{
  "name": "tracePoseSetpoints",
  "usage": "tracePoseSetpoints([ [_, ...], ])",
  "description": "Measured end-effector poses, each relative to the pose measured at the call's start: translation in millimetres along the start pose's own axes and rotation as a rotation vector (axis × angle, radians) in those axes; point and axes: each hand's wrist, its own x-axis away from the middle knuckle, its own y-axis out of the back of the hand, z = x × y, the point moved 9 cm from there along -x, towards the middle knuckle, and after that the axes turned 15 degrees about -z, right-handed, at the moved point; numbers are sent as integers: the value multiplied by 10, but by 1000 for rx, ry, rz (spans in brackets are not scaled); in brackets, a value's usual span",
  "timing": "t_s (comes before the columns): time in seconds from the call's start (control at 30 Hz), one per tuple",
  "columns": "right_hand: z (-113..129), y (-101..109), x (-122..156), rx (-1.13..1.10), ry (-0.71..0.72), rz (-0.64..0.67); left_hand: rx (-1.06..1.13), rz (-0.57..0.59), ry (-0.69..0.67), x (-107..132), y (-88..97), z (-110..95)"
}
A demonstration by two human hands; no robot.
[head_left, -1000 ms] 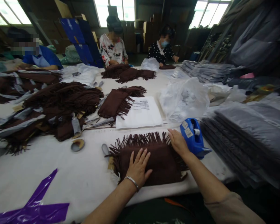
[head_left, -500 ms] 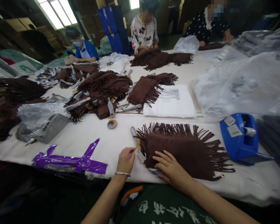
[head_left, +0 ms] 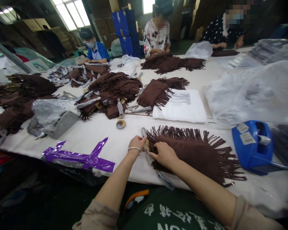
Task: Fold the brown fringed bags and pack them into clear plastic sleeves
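Note:
A dark brown fringed bag (head_left: 192, 156) lies flat on the table in front of me, its fringe spread along the far and right sides. At its left end are a yellowish tag (head_left: 147, 145) and a loop wrapped in grey (head_left: 143, 131). My left hand (head_left: 136, 143) is pinched closed beside the tag; what its fingertips hold is hidden. My right hand (head_left: 165, 155) curls its thumb and fingers around the bag's left end. Below that hand, a grey-wrapped strip (head_left: 165, 180) hangs at the table's front edge.
A blue tape dispenser (head_left: 252, 147) stands right of the bag. Purple tape (head_left: 79, 159) covers the table edge at left, near a grey dispenser (head_left: 62, 124). Behind lie a printed sheet (head_left: 182, 108), more fringed bags (head_left: 117, 86) and clear plastic (head_left: 252, 89). Three people work across the table.
My right hand has moved left from the bag's top to its left end, and its fingers have curled. My left hand has moved up and right to the tag. The view has shifted left.

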Motion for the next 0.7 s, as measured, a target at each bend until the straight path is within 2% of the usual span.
tracePoseSetpoints([
  [0.13,-120,-214,-112,-101,-84,121,119,64,85,-72,-20,48],
  [0.27,-321,-208,-145,-299,-200,202,314,69,168,171,274,318],
  [0.4,-403,-129,-190,-449,-277,136,441,-1,230,571,627,650],
  [0.53,-392,106,-188,-491,-282,-37,458,10,277,918,809,797],
  [0.6,-329,286,-89,-472,-222,-116,322,7,233,1014,933,778],
  [0.63,-269,371,-7,-445,-160,-146,215,-28,164,1028,1027,730],
  [0.7,-101,468,219,-346,19,-163,12,-138,-98,1018,1209,498],
])
